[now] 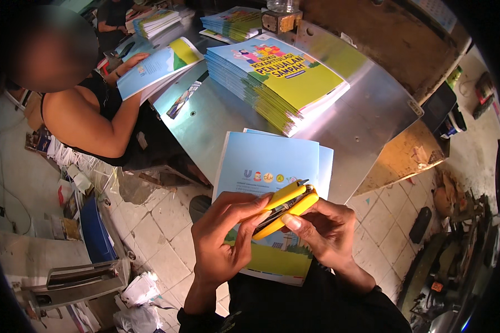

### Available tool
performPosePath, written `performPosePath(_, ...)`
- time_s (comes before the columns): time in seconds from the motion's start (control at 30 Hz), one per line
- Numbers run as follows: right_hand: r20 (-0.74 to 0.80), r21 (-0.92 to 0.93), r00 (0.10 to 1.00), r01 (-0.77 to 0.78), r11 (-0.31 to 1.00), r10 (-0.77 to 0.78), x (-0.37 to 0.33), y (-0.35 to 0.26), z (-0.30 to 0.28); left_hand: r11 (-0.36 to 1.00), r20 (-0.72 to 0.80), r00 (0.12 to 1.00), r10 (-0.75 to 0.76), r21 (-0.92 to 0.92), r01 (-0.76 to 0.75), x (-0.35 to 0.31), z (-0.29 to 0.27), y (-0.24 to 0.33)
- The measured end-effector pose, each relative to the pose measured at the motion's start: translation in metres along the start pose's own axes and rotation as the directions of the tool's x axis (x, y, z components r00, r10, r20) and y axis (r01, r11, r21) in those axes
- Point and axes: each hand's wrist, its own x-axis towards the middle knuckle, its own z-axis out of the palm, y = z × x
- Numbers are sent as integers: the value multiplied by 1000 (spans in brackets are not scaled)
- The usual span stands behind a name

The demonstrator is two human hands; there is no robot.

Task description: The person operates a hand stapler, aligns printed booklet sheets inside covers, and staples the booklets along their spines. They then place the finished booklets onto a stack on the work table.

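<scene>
Between my two hands is a yellow stapler (286,210), tilted, with dark metal parts showing between its yellow halves. My left hand (228,227) pinches its left side, fingertips near the metal. My right hand (325,230) grips the other side, the thumb pressed on the yellow casing. Below the stapler, a blue and green booklet (272,152) leans from my lap against the table edge, with another sheet or booklet behind it. My hands cover part of its cover.
A tall stack of booklets (294,83) stands on the metal table (366,116), with another stack (233,23) behind. At the left, a seated person (94,119) holds an open booklet (155,69). A wooden block (281,22) sits at the far edge. Machinery (450,261) stands right.
</scene>
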Motion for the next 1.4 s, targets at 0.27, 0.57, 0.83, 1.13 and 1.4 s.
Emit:
performPosePath(0.27,23,-2,1000,4,1000,-4,3,8,-6,999,-60,998,-21,29,23,0,7,-6)
performPosePath(0.57,-374,-838,603,105,535,-704,32,21,-206,984,-207,962,-176,-75,164,-11,1,-13)
performPosePath(0.83,-168,-920,623,-378,-106,-764,60,-12,-344,969,-220,949,-226,-152,196,-18,4,-20)
performPosePath(1.13,-140,-936,599,-341,-93,-789,60,-13,-356,986,-207,965,-163,-63,153,-13,2,-24)
performPosePath(1.4,-54,-957,489,-273,-94,-870,73,-41,-395,977,-205,960,-192,-130,168,-11,10,-24)
